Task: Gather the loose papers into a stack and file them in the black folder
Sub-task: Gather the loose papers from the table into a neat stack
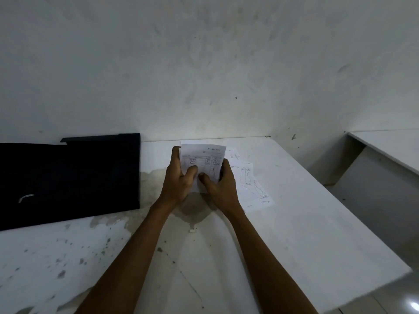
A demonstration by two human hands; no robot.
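Both hands grasp a small stack of papers, holding it upright above the table. The left hand wraps the stack's left edge, thumb pressed on the front sheet; the right hand clamps the right edge, thumb also on the front. The front sheet carries a printed table with handwritten entries; the text is too small to read.

Loose sheets lie flat on the table just to the right of the right hand and behind it, overlapping one another, partly hidden by the held stack.

The black folder lies flat to the left of the left hand, near it but not touching — its far edge sits against the wall.

Surface: a white tabletop, worn and stained. Patches of flaked finish and dark specks spread beneath and to the left of the forearms; a darker stain lies directly below the hands.

Room: a plain pale wall with scuffs and small marks rises behind the hands. A second white surface stands well to the right of the right hand, separated from the table by a gap. Lighting is dim.
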